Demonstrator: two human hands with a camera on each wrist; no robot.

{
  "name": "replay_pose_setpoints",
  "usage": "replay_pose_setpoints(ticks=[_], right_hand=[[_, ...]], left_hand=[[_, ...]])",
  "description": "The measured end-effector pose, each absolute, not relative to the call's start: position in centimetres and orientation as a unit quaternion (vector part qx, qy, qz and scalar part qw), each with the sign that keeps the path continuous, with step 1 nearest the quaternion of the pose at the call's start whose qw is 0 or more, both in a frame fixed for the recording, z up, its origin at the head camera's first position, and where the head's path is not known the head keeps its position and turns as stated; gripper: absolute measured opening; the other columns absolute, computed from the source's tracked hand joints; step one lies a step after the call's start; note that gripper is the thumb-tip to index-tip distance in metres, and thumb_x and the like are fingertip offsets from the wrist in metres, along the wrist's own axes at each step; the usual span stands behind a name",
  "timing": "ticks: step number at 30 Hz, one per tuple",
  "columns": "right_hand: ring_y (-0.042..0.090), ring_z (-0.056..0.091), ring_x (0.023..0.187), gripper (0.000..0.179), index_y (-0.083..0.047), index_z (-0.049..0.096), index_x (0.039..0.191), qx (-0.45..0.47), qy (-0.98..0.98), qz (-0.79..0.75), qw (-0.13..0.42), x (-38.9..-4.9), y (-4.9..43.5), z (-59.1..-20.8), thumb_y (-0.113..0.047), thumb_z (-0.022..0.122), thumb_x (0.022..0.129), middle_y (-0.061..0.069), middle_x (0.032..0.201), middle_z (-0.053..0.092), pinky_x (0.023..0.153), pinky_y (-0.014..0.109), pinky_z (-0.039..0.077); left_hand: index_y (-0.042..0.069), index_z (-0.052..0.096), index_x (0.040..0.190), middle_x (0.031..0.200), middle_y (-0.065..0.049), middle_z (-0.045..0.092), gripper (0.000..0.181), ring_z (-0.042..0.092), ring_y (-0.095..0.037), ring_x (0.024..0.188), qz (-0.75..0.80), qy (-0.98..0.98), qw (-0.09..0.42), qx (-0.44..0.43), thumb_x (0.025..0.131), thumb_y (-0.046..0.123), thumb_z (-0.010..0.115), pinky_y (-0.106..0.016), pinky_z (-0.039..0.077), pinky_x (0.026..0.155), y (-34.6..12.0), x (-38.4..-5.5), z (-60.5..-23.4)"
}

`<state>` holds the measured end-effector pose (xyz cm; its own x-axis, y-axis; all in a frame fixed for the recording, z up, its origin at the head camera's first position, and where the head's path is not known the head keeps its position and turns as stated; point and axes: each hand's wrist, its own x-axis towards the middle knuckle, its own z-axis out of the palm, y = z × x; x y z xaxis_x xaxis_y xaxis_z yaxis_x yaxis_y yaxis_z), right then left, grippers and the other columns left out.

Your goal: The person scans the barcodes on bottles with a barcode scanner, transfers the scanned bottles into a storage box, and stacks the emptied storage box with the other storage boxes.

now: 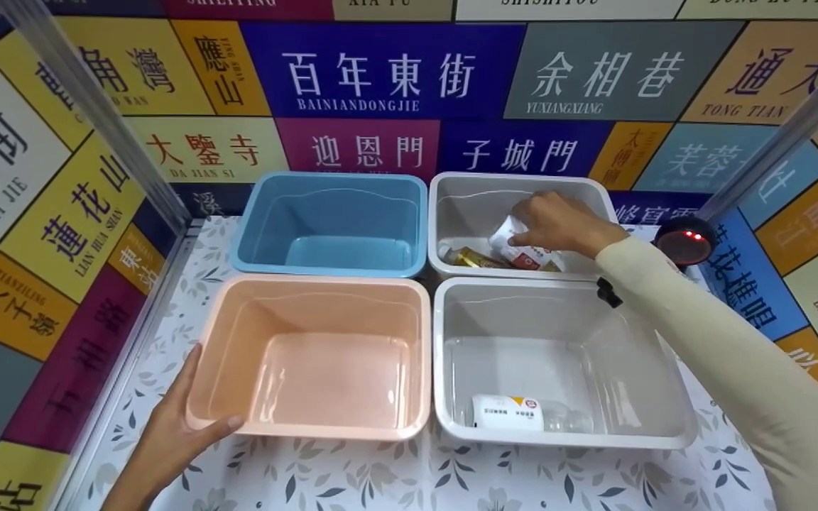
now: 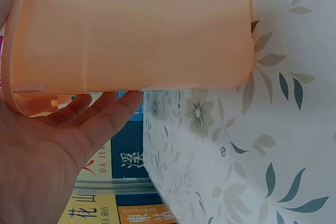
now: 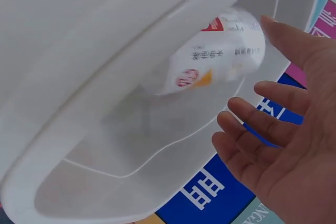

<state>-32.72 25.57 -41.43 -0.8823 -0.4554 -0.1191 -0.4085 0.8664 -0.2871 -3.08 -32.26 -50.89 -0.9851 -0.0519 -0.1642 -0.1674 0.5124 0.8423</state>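
My right hand [image 1: 558,223] is over the grey bin [image 1: 519,183] at the back right, its fingers spread and loosely bent. Just off its thumb tip in the right wrist view is a white-labelled bottle [image 3: 226,51], slightly blurred; in the head view the bottle [image 1: 505,238] lies tilted inside that bin. A gold-coloured packet or wrapper [image 1: 476,258] is beside it, its kind unclear. My left hand [image 1: 175,419] rests at the front left corner of the peach bin [image 1: 309,428]. Its straight fingers [image 2: 105,111] touch the outer wall, and the thumb lies at the front rim.
A blue bin [image 1: 331,270] stands at the back left. In the light grey bin [image 1: 565,436] at the front right lies a clear bottle with a white label [image 1: 508,413]. A round black device with red lights [image 1: 686,240] is beside the right forearm. Sign-printed walls surround the table.
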Motion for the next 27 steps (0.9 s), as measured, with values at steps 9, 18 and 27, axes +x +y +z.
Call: replay_pose_setpoints(ticks=[9,18,27], right_hand=[[0.039,0.070,0.125,0.051,0.001,0.074,0.139,-0.258,0.947,-0.184,0.058,-30.9,25.8,-40.8,-0.031,0.083,0.100,0.019,0.136,0.075,0.105,0.060,0.056],[0.035,0.070,0.123,0.048,-0.003,0.077,0.137,-0.278,0.934,-0.219,0.044,-28.6,25.9,-40.0,-0.033,0.084,0.100,0.015,0.133,0.077,0.109,0.058,0.054],[0.037,0.072,0.120,0.044,0.000,0.078,0.132,-0.318,0.916,-0.243,0.022,-26.4,26.4,-40.0,-0.026,0.087,0.098,0.017,0.128,0.078,0.104,0.060,0.056]], left_hand=[[0.040,-0.002,0.177,0.181,-0.020,0.022,0.129,0.055,-0.040,0.139,0.481,0.872,0.059,-0.064,0.090,0.033,0.094,-0.018,0.046,0.098,-32.3,-3.2,-50.8],[0.042,-0.002,0.177,0.182,-0.019,0.019,0.128,0.055,-0.041,0.139,0.481,0.872,0.063,-0.064,0.091,0.033,0.093,-0.022,0.047,0.100,-32.4,-3.1,-50.8],[0.042,-0.005,0.176,0.183,-0.019,0.015,0.130,0.053,-0.043,0.141,0.483,0.870,0.072,-0.069,0.091,0.034,0.093,-0.058,0.046,0.113,-32.4,-3.2,-51.0]])
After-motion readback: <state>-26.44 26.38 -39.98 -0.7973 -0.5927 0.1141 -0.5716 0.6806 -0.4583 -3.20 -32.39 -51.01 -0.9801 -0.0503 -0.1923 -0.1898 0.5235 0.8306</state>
